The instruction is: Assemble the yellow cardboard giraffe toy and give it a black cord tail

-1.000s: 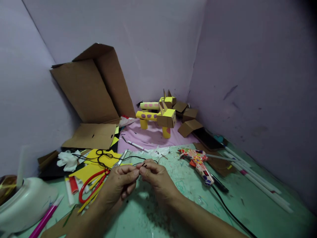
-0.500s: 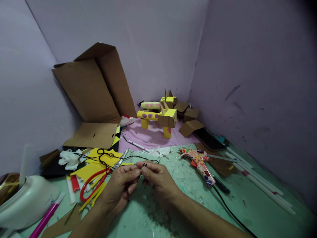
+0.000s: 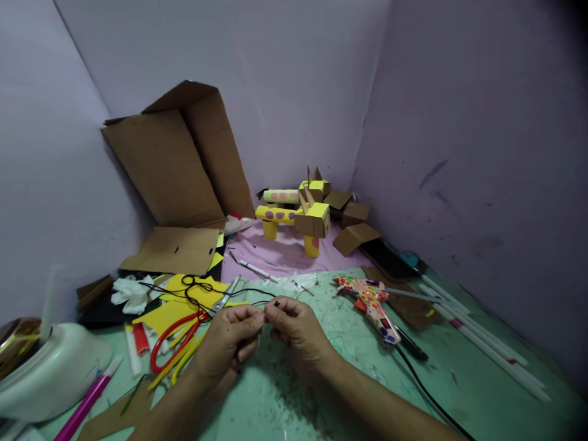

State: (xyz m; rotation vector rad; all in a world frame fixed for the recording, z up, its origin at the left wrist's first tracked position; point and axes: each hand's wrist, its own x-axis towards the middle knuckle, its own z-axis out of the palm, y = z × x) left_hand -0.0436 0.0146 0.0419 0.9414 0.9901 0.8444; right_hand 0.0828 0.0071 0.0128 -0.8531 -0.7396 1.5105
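Observation:
Above the green tabletop (image 3: 340, 367), my left hand (image 3: 229, 340) and my right hand (image 3: 294, 331) meet fingertip to fingertip, both pinched closed. A thin black cord (image 3: 165, 286) runs from the clutter on the left towards them, and both hands pinch it. A small black bit of it shows over the right index finger. Most of what lies between the fingertips is hidden. Close by my left hand lie red-handled scissors (image 3: 158, 361), their blades pointing away, with yellow paper (image 3: 177, 288) and yellow strips around them.
Two yellow cardboard animals (image 3: 312, 220) with spotted tube bodies stand on pink cloth (image 3: 250, 260). A patterned glue gun (image 3: 374, 303) lies right, its cable trailing forward. Beyond it are white sticks (image 3: 491, 349). Cardboard (image 3: 169, 165) leans behind; a white container (image 3: 59, 367) and pink marker (image 3: 87, 401) are left.
My fingertips have shifted slightly on the cord. The black bit that stood between the two hands now shows farther right, over the right fingers. The view has moved a little.

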